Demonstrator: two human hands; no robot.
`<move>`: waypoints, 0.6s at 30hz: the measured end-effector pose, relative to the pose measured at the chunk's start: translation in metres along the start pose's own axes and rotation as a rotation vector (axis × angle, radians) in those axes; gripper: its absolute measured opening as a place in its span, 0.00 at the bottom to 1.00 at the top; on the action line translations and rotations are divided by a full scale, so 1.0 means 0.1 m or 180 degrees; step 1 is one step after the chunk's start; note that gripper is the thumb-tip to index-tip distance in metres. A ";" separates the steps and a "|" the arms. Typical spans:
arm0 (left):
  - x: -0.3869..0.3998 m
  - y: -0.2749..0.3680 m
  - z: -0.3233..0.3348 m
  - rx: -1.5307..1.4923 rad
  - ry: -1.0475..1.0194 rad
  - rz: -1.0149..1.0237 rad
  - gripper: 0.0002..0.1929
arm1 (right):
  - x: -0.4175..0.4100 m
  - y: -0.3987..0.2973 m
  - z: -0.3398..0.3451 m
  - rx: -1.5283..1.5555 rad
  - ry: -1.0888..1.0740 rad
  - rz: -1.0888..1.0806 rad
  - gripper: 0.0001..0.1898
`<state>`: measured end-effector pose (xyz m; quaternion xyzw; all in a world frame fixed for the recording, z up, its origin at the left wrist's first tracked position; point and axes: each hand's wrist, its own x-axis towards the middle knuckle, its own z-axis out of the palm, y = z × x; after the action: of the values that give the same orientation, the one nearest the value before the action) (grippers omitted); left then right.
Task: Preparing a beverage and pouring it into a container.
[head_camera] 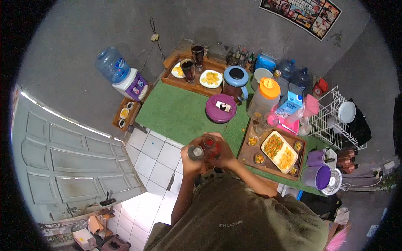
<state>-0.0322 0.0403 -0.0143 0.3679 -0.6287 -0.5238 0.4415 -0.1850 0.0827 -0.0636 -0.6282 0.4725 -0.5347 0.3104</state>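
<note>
Close to my body, at the near edge of the green-covered table (176, 106), my two hands are together. My left hand (191, 163) is shut on a small clear glass (197, 152), seen from above. Right beside it, my right hand (227, 157) grips a clear vessel with something red in it (210, 144); blur hides its exact kind. Beyond the hands lies a round purple lidded container (216, 114) with a small dark-capped item on its lid. A blue-lidded pitcher (236, 78) of dark liquid stands behind that container.
A wooden tray (185, 87) at the back holds two dark drinks and plates of chips. Another wooden tray (243, 153) at right carries a food platter (279, 152) and small cups. An orange-lidded jug (267, 97), milk carton (290, 105) and white dish rack (326, 122) stand near it. A water dispenser (133, 84) is at left.
</note>
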 end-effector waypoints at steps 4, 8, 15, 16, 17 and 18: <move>-0.17 0.98 0.11 -0.0006 -0.0198 -0.0062 0.21 | -0.19 -0.49 -0.15 0.0324 0.0108 0.0133 0.42; -0.14 1.04 -0.02 -0.0090 -0.0444 0.0600 0.16 | -0.16 -1.13 -0.41 -0.0298 0.0310 0.0318 0.34; -0.15 1.36 -0.02 0.0445 -0.0385 0.0135 0.13 | -0.12 -1.82 -1.03 -0.1565 0.0046 -0.0185 0.33; -0.16 1.34 -0.01 0.0422 -0.0399 0.0153 0.13 | -0.12 -1.90 -1.12 -0.1595 0.0057 -0.0187 0.33; -0.17 1.34 0.00 0.0236 -0.0537 0.0106 0.12 | -0.10 -1.96 -1.22 -0.1920 -0.0112 -0.0257 0.33; -0.18 1.33 0.01 0.0046 -0.0679 0.0057 0.11 | -0.09 -2.02 -1.29 -0.2248 -0.0281 -0.0320 0.34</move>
<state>-0.0271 0.0814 0.1130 0.3075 -0.6792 -0.5515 0.3741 -0.2566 0.1789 0.1448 -0.7417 0.5827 -0.3253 0.0676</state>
